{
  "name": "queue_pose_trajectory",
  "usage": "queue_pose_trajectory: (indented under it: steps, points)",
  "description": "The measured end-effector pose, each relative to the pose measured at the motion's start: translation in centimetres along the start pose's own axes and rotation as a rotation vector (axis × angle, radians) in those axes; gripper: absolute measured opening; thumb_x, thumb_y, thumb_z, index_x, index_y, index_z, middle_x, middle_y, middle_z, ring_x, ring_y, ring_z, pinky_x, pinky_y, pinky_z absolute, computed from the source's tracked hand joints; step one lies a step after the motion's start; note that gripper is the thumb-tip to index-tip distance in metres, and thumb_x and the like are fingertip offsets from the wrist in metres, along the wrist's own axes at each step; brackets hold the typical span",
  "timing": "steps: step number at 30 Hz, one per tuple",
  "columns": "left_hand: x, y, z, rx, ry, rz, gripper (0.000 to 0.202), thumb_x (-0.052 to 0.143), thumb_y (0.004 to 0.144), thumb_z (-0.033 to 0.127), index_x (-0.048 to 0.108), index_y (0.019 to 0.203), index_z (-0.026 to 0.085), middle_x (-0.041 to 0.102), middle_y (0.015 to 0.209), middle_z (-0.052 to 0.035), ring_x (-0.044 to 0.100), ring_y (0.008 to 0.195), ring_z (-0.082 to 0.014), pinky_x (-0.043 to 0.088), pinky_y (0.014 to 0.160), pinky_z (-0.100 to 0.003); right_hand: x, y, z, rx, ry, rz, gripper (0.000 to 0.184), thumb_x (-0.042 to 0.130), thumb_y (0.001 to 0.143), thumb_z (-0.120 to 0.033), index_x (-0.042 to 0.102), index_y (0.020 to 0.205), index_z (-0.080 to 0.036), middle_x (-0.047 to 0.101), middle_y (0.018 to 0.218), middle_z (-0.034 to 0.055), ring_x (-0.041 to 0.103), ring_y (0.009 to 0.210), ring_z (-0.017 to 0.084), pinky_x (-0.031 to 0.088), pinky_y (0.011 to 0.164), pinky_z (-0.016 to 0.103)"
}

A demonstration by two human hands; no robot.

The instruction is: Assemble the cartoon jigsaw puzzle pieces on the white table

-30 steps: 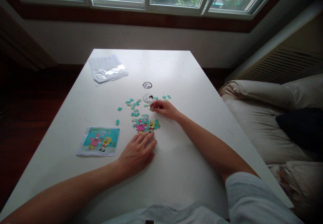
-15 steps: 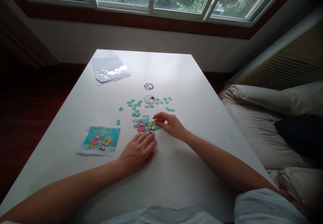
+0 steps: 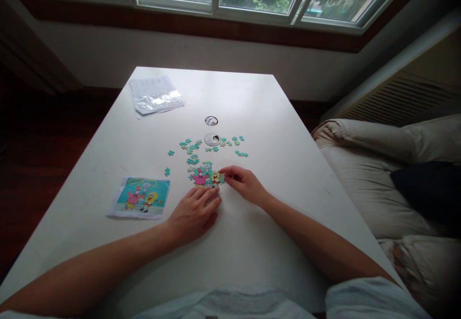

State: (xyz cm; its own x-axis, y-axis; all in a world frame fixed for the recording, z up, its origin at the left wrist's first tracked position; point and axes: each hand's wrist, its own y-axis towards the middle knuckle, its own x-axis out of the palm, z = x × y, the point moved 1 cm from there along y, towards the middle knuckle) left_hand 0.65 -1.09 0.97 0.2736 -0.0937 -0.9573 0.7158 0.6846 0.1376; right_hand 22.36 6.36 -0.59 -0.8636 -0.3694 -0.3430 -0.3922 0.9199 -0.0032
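A partly joined jigsaw puzzle (image 3: 206,177) with pink, yellow and teal cartoon figures lies on the white table. My left hand (image 3: 196,211) rests palm down, its fingers stretched out and fingertips at the puzzle's near edge. At the right edge, my right hand (image 3: 243,182) has its thumb and forefinger closed about a small teal puzzle piece (image 3: 222,178), partly hidden by the fingers. Loose teal jigsaw pieces (image 3: 192,160) are scattered beyond the puzzle. To the left lies a picture sheet (image 3: 142,196) showing the same cartoon figures.
Clear plastic packaging with paper (image 3: 156,96) lies at the table's far left. A round grey cable-hole cover (image 3: 212,139) and a round hole (image 3: 211,121) are in the tabletop (image 3: 259,242). A beige sofa (image 3: 353,180) stands to the right.
My right hand's fingertips have lowered and come closer together at the puzzle's right edge. My left hand stays at the near edge. The whole view has shifted slightly.
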Motion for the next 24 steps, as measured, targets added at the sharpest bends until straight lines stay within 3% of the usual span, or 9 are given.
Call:
queue_pose_trajectory:
  steps: [6,24]
  points:
    - [0.02,-0.07,-0.07,-0.002,0.004,-0.016,0.033,0.055,0.096,0.024,0.058,0.128,0.019,0.054,0.145,-0.0124,0.051,0.128,-0.0292,0.042,0.109,-0.048,0.34,0.28,1.04,0.042,0.188,0.011,0.024,0.068,0.086,-0.035,0.072,0.106,-0.022,0.072,0.095,0.0041,0.065,0.086,0.019,0.052,0.081,0.034]
    - [0.23,-0.16,-0.25,0.006,-0.002,-0.005,0.033,0.055,0.095,0.023,0.058,0.128,0.018,0.055,0.145,-0.0128,0.052,0.128,-0.0303,0.043,0.108,-0.049,0.49,0.34,0.84,0.057,0.241,0.041,0.024,0.07,0.084,-0.035,0.07,0.102,-0.019,0.072,0.09,0.0027,0.065,0.083,0.016,0.052,0.079,0.031]
